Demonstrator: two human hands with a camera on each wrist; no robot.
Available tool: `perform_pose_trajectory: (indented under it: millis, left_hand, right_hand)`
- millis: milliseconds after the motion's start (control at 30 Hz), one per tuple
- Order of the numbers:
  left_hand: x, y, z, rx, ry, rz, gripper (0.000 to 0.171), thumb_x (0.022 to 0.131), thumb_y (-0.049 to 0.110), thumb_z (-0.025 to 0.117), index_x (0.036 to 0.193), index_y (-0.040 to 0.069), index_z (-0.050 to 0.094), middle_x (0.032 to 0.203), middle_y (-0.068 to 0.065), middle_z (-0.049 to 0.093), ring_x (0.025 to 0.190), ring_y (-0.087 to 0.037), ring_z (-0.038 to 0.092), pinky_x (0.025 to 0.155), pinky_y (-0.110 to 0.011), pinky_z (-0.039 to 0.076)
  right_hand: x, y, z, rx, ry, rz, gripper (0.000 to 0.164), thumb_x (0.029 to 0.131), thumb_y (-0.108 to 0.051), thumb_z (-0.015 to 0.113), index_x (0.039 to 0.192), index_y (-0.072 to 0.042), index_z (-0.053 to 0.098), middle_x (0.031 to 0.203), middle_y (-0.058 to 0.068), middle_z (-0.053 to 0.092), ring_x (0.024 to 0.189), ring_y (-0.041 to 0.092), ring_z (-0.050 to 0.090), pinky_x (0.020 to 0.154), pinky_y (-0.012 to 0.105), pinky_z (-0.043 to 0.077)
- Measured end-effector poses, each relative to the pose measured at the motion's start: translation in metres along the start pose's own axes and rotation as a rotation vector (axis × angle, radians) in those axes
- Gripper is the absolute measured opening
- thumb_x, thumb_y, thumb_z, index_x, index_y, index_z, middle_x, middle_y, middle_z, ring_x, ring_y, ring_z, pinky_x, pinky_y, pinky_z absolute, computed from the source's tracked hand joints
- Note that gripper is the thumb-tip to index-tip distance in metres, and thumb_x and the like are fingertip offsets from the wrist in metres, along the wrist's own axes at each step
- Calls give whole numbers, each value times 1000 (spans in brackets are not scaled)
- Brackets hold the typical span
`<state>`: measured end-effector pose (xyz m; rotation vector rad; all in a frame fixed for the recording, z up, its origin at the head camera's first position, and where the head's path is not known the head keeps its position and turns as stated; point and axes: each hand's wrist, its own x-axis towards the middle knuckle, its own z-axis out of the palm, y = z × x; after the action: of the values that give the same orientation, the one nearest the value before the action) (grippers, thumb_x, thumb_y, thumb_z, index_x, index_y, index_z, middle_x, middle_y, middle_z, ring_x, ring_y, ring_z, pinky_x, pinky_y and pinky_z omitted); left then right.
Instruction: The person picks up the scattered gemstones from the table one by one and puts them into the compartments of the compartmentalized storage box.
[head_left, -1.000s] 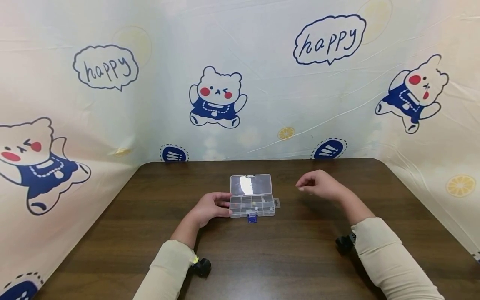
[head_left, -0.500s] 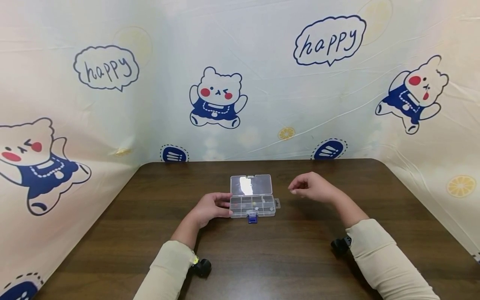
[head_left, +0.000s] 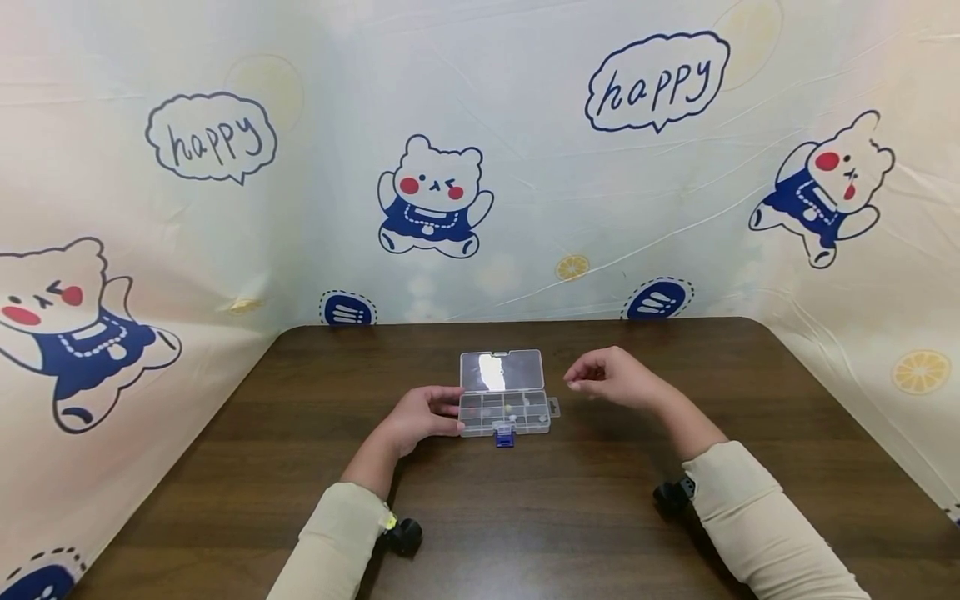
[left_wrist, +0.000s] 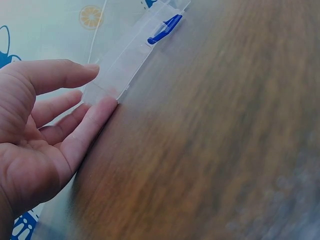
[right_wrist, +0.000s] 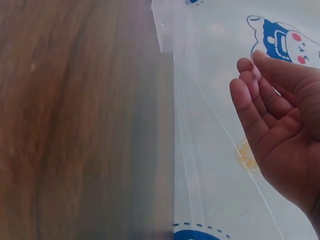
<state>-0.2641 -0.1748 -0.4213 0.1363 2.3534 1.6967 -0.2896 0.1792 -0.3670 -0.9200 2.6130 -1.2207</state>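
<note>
A clear plastic compartment box (head_left: 493,423) lies on the table, its transparent lid (head_left: 525,371) swung back and its blue latch (head_left: 505,438) hanging at the front. Several small pale, yellowish and reddish pieces sit in the compartments. My left hand (head_left: 420,417) holds the box's left end, thumb by the front corner and fingers toward the hinge side. In the left wrist view, fingertips (left_wrist: 107,105) press against that end. To the right of the box, my right hand (head_left: 622,379) hovers above the table, thumb and forefinger tips together; I cannot tell whether something tiny is between them.
The brown wooden table (head_left: 480,517) reaches back to a pale curtain (head_left: 322,208) printed with cartoon bears and lettering. A small hanging tab (head_left: 554,407) sticks out from the box's right side. Dark cameras (head_left: 405,536) are strapped at both wrists.
My right hand has moved left and slightly nearer, closing in on the box's right side. The left hand and the box stay in place.
</note>
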Motion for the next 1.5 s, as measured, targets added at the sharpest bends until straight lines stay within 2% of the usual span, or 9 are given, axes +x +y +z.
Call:
perform_pose_trajectory:
  millis: [133,367,533,667,767,933,1000,1267,1500]
  left_hand:
    - [-1,1,0,1,-2,2,60,75,1,82,130,8,61,112,-9,65,101,-23,62,84,-34,55]
    - [-2,3,1,4,0,4,60,75,-1,82,131,7,61,112,-10,66,101,-23,62,84,-34,55]
    - [-2,3,1,13,0,3,60,75,0,82,131,7,61,112,-9,66,101,-23,62,84,-34,55]
    - [0,1,1,2,-8,7,61,74,-1,82,131,5,60,112,-10,66,101,-23,62,83,-33,55]
    - [0,1,1,-5,-10,13,61,74,-2,82,131,4,60,112,-11,66,101,-23,63,82,-33,55]
    - [0,0,1,-6,-12,17,60,74,-2,82,130,4,61,112,-12,66,100,-23,63,82,-33,55]
    - [1,0,1,-9,-15,19,60,74,-2,82,130,4,60,112,-12,66,101,-23,62,82,-33,55]
    - [1,1,0,-3,-9,11,60,74,-1,82,130,5,61,113,-11,65,101,-23,62,82,-33,55]
    - [1,0,0,0,-6,-2,60,74,-1,82,130,7,61,112,-10,65,101,-24,62,83,-33,55]
  right_hand:
    - [2,-3,3,5,-6,-2,9,90,-11,71,99,-10,73,97,15,71,79,30,65,69,33,58]
    - [6,-9,8,-3,13,-13,9,90,-11,71,99,-11,73,93,11,71,74,20,62,67,30,57]
    - [12,-15,13,-4,11,-19,11,89,-11,72,99,-8,73,91,7,71,73,19,59,67,31,56]
    - [17,-17,16,-4,3,-79,13,89,-10,71,100,-2,72,88,7,70,72,18,58,64,30,54]
    - [21,-19,19,-6,-2,-128,10,90,-10,71,98,-3,73,86,4,70,72,16,58,64,29,53]
    - [26,-25,22,-15,-10,-149,8,90,-9,71,97,-8,74,87,-1,70,74,15,59,67,29,54]
    - [29,-27,24,-17,-17,-147,9,90,-9,71,98,-6,73,88,-2,70,75,16,60,68,29,54]
    - [37,-35,32,16,-41,-151,11,89,-7,71,99,-3,73,88,-2,70,75,15,62,69,29,55]
    - [43,-37,44,43,-59,-152,13,89,-7,72,99,0,73,87,6,69,74,15,60,70,29,55]
